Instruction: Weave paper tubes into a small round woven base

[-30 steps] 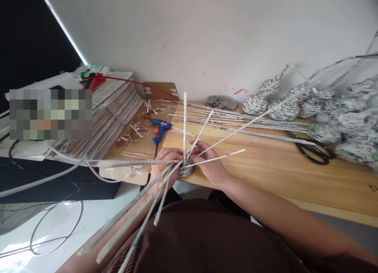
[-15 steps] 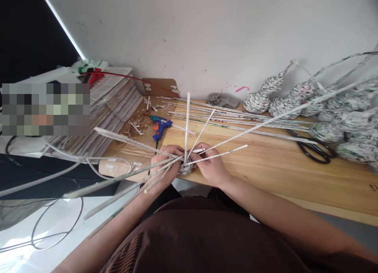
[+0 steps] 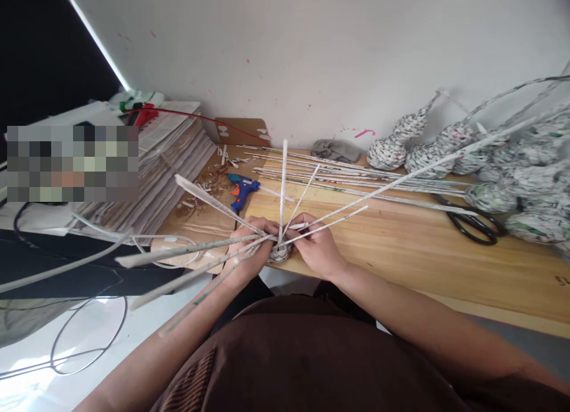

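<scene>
Between my hands, at the front edge of the table, is a small round piece woven from rolled newspaper (image 3: 280,253). Several paper rods fan out from it, some up and some to the left over my forearm. My left hand (image 3: 253,249) is closed around its left side and the bases of the rods. With bent fingers my right hand (image 3: 317,246) pinches a paper rod (image 3: 378,190) at the weave's right side; this long rod runs far out to the upper right. My fingers partly hide the weave.
A blue glue gun (image 3: 244,190) lies on cardboard behind my left hand. Loose paper rods (image 3: 338,173) stretch along the table, with black-handled scissors (image 3: 474,225) at their right end. Woven gourd shapes (image 3: 414,136) stand at right; stacked newspapers (image 3: 173,157) at left.
The rods at the left have swung, their free ends shifting rightward, as the woven piece turns slightly. The shorter right rod's tip has risen a little. Both hands keep their hold.
</scene>
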Available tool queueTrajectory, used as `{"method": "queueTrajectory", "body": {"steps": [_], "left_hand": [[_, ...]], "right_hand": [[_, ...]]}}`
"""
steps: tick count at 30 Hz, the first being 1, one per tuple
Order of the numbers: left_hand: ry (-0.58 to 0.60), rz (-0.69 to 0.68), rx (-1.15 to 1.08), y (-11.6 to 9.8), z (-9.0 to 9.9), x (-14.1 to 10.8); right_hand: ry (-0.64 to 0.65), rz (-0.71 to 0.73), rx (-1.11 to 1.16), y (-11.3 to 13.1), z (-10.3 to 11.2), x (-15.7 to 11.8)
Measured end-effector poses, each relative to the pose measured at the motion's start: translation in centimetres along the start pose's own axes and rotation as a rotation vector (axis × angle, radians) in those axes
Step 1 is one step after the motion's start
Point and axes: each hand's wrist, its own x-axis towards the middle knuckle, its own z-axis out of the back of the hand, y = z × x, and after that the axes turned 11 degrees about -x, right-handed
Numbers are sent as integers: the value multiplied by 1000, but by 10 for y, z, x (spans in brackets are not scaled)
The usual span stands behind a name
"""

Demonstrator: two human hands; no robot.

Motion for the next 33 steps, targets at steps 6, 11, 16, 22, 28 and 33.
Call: {"method": "queueTrajectory", "body": {"steps": [6, 11, 16, 22, 28, 33], "left_hand": [[-101, -19, 99, 0, -4, -5], [-113, 68, 232, -5, -3, -1], [-122, 144, 128, -1, -5, -1], [-74, 81, 28, 6, -5, -2], [-67, 10, 164, 8, -3, 0], [-40, -60, 256, 10, 0, 2]], "right_hand": [[-15, -89, -174, 7, 4, 0], [42, -85, -267, 3, 8, 0], [53, 157, -235, 5, 7, -7], [119, 251, -159, 18, 2, 0], [136, 296, -230, 27, -1, 9], [50, 353, -230, 19, 4, 3]]}}
